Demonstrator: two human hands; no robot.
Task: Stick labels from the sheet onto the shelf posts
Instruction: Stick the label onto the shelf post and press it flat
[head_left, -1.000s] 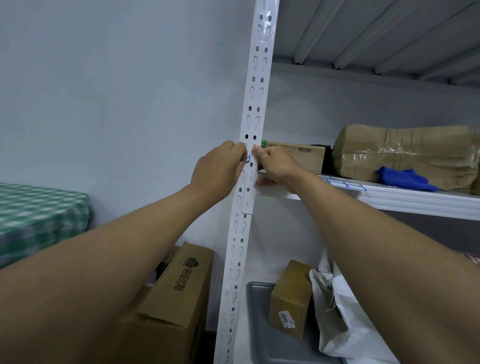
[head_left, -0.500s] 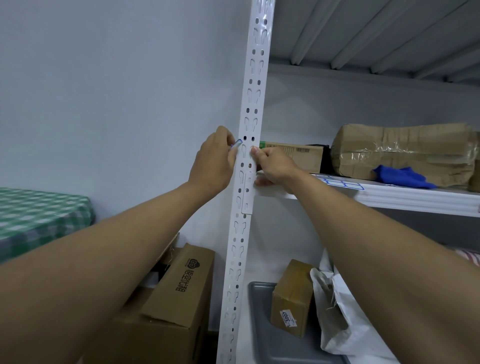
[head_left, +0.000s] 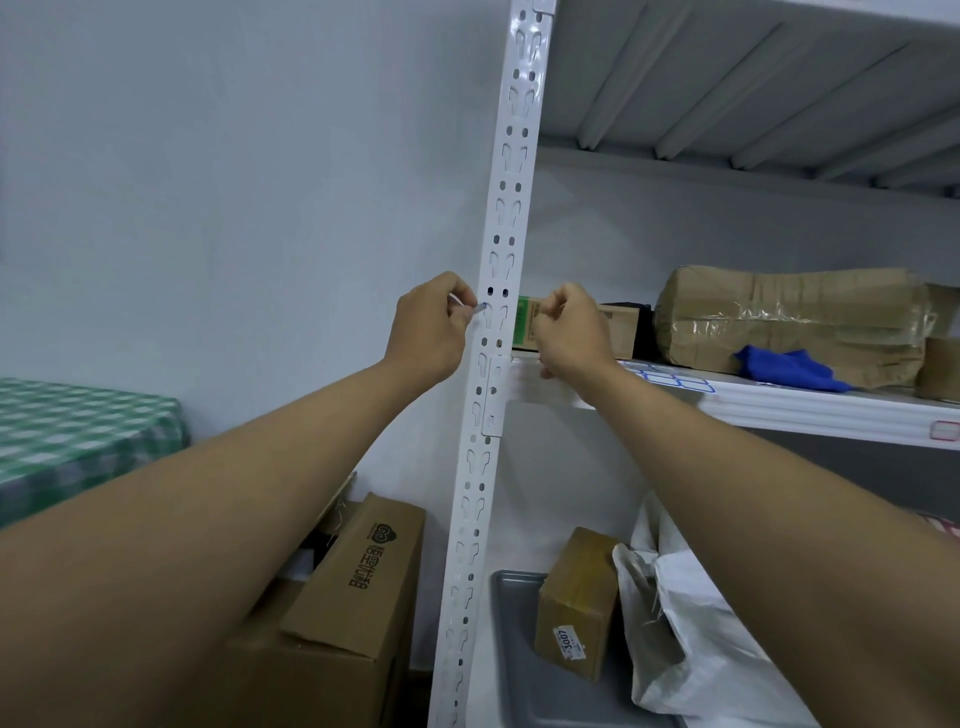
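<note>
Pinching a label (head_left: 470, 307), left hand (head_left: 431, 332) meets post (head_left: 498, 291); right hand (head_left: 569, 332) curled, contents unclear.

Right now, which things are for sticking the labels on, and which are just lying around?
For the job:
label, pinched in the left hand
shelf post
label sheet on the shelf
right hand, fingers curled, beside the post

Just lying about:
blue cloth
taped brown parcel
cardboard boxes
grey tray
white bag
green checked cloth

The label (head_left: 470, 308) (mostly hidden in the left hand (head_left: 431, 327)) shows only a blue-edged corner
</note>
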